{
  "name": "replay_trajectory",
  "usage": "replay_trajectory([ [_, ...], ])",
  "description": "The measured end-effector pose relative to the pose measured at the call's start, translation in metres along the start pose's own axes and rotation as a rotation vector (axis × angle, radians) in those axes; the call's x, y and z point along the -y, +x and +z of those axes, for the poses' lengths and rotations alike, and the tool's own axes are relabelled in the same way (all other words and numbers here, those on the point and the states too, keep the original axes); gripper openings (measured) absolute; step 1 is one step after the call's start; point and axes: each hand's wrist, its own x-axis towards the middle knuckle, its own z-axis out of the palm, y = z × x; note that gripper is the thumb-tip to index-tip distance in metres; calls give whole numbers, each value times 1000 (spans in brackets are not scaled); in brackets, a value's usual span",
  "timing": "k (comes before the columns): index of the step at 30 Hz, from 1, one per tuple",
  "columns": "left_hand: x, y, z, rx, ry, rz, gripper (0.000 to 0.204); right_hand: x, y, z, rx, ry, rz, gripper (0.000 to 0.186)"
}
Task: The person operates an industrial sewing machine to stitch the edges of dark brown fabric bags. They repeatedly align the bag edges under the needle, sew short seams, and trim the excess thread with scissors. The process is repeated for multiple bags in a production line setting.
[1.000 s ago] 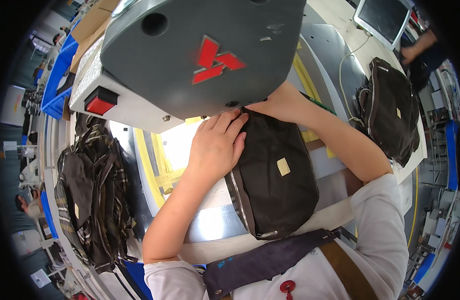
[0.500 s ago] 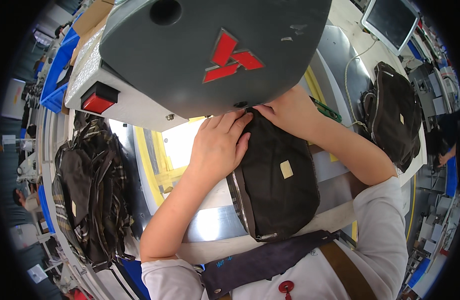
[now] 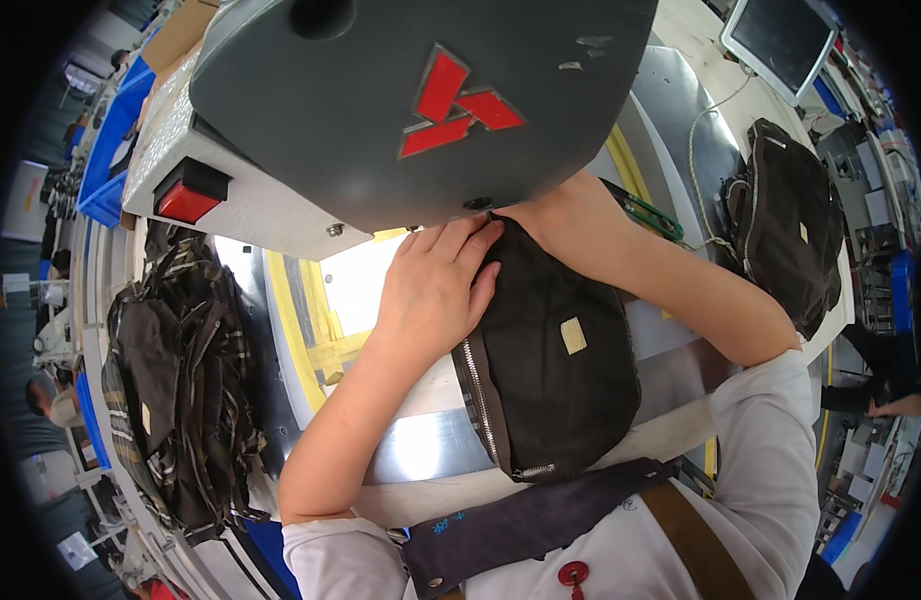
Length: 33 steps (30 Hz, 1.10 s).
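A dark brown fabric bag [image 3: 550, 390] lies lengthwise in front of me, with a silver zipper along its left side and a small cream label. Its far end runs under the dark grey head of a machine [image 3: 320, 130]. My left hand [image 3: 435, 280] rests at the bag's far left edge, fingers stretched toward the machine, the thumb apart and touching the bag. On the other side, my right hand [image 3: 575, 225] is against the bag's far right edge. Its fingers are mostly hidden beneath the machine head and behind the bag.
Similar dark bags [image 3: 170, 400] are heaped at the left, and another dark bag [image 3: 785, 230] lies at the right. Green-handled scissors or snips [image 3: 645, 212] lie beyond my right wrist. A screen [image 3: 780, 45] stands at the far right, blue bins [image 3: 110, 150] at the far left.
My right hand has turned and slid slightly farther under the machine head, so its thumb no longer shows. The left hand and the bag have barely moved.
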Motion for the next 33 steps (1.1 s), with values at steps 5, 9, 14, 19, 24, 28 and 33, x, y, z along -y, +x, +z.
replay_trajectory([
  [5, 0, -1, -1, 11, 24, 4, 36, 11, -4, -12, 70, -82, -30, 16],
  [9, 0, -1, 0, 24, 59, 22, 36, 17, -9, -11, 63, -111, -16, 24],
  [14, 1, -1, 0, 28, 51, 16, 36, 15, -10, -9, 71, -105, -56, 24],
  [19, 1, 0, 0, 19, 46, 21, 37, 14, -9, -10, 123, -145, -83, 22],
  [24, -2, 0, -3, 39, 61, 9, 40, 11, -14, -11, 27, -100, -61, 19],
  [28, -3, -3, -5, 18, -18, -19, 39, 14, -14, -13, 115, -163, -85, 17],
  [33, 3, -5, -1, -6, -44, -69, 39, 16, -15, -14, 128, -203, -91, 18],
])
